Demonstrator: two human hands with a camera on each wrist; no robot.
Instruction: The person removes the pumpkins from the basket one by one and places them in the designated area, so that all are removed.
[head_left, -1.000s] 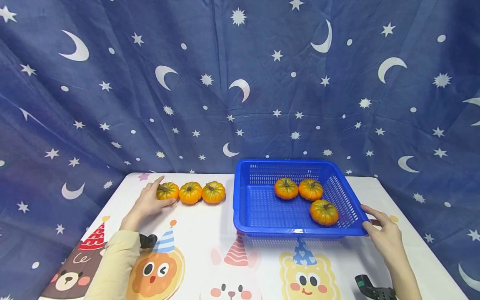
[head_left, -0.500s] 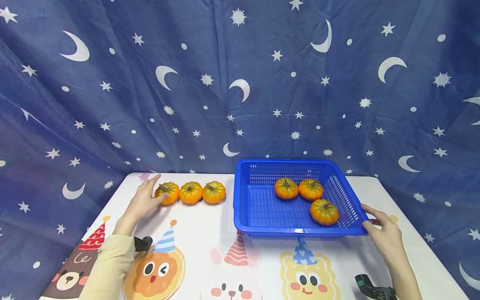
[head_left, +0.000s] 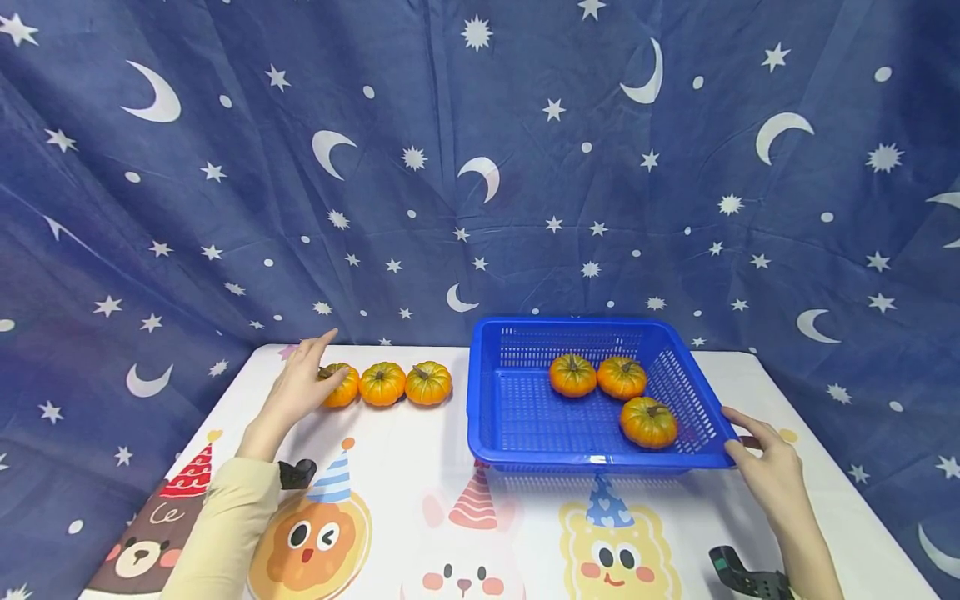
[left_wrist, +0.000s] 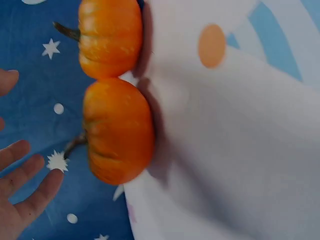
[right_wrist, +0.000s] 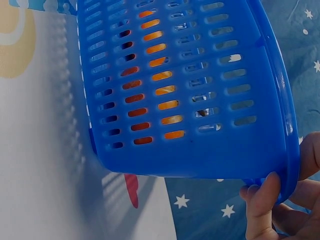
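Three small orange-green pumpkins stand in a row on the left of the table, touching or nearly so. My left hand (head_left: 295, 390) is over the leftmost pumpkin (head_left: 344, 393), fingers extended and spread, overlapping part of it in the head view. In the left wrist view, the fingers are apart from the nearest pumpkin (left_wrist: 120, 132) and its stem. A blue slotted plastic basket (head_left: 540, 459) holds three more pumpkins, one of them a front pumpkin (head_left: 648, 422) near the right wall. My right hand (head_left: 774, 471) grips the basket's front right corner, thumb and fingers on the rim (right_wrist: 287, 120).
The middle pumpkin (head_left: 382, 384) and the right pumpkin (head_left: 428, 383) of the row sit left of the basket. A white tablecloth (head_left: 408, 467) with cartoon animals covers the table. Behind it hangs a dark blue curtain (head_left: 525, 275) with moons and stars.
My left hand has drawn back from the leftmost pumpkin, then risen slightly over it, its fingers straighter. That pumpkin has shifted only a little. The right hand and basket have stayed put.
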